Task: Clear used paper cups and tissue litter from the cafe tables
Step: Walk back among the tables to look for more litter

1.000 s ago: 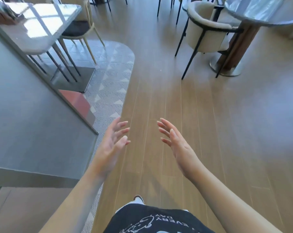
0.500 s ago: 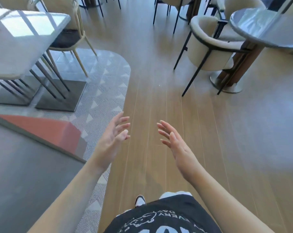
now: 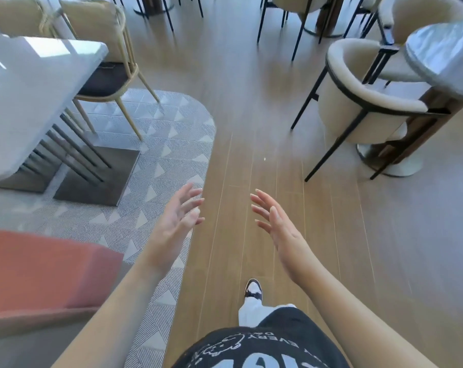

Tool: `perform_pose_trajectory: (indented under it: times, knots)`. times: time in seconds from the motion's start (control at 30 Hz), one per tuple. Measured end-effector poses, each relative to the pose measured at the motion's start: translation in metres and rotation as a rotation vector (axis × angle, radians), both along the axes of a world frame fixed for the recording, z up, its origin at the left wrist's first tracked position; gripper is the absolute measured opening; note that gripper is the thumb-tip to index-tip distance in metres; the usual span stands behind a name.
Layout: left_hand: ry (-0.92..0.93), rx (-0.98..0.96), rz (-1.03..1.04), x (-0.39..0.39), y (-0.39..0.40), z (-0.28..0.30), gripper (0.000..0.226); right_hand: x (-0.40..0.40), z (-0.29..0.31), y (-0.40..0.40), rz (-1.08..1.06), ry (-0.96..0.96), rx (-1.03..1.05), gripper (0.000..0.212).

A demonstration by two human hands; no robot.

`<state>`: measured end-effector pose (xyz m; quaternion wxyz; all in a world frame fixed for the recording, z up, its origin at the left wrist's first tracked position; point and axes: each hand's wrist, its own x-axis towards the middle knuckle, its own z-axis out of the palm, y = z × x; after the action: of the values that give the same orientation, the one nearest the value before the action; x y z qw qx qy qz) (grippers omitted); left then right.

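Wood-plank cafe floor (image 3: 251,102) under both hands | grey table (image 3: 26,83) ahead-left of left hand (image 3: 176,224); round table (image 3: 442,54) ahead-right of right hand (image 3: 281,229) | both hands spread, holding nothing | no cups or tissue litter in view | step: likely walking between tables; next: find litter.

Both bare forearms reach forward and slightly inward from the bottom of the view. The left hand (image 3: 173,229) is held out with its palm turned toward the right, fingers spread and loosely extended, holding nothing. The right hand (image 3: 281,227) mirrors it, palm facing left, fingers straight and slightly fanned, also empty. The hands stay apart, not touching.
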<state>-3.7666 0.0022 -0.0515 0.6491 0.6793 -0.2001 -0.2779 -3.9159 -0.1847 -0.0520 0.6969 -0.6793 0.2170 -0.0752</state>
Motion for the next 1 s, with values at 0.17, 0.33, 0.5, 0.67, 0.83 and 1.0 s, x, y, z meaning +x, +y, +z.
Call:
perform_pose_trajectory:
  times: [0.17, 0.33, 0.5, 0.67, 0.83, 1.0]
  knots:
    - [-0.040, -0.010, 0.011, 0.075, -0.076, 0.013, 0.068, 0.092, 0.011, -0.076, 0.033, -0.033, -0.022, 0.051]
    - [-0.045, -0.017, 0.029, 0.156, -0.122, 0.023, 0.068, 0.178, 0.025, -0.125, 0.025, -0.071, -0.010, 0.050]
    - [-0.058, 0.002, 0.028, 0.247, -0.154, 0.010, 0.063, 0.266, 0.016, -0.162, 0.025, -0.078, 0.003, 0.053]
    - [-0.077, 0.028, 0.012, 0.350, -0.185, 0.014, 0.059, 0.370, 0.009, -0.190, 0.010, -0.069, -0.034, 0.057]
    - [-0.207, 0.114, -0.097, 0.448, -0.219, 0.032, 0.063, 0.465, 0.013, -0.220, -0.023, -0.088, -0.059, 0.058]
    - [-0.237, 0.097, -0.125, 0.530, -0.271, 0.036, 0.073, 0.543, 0.016, -0.265, -0.051, -0.119, -0.072, 0.055]
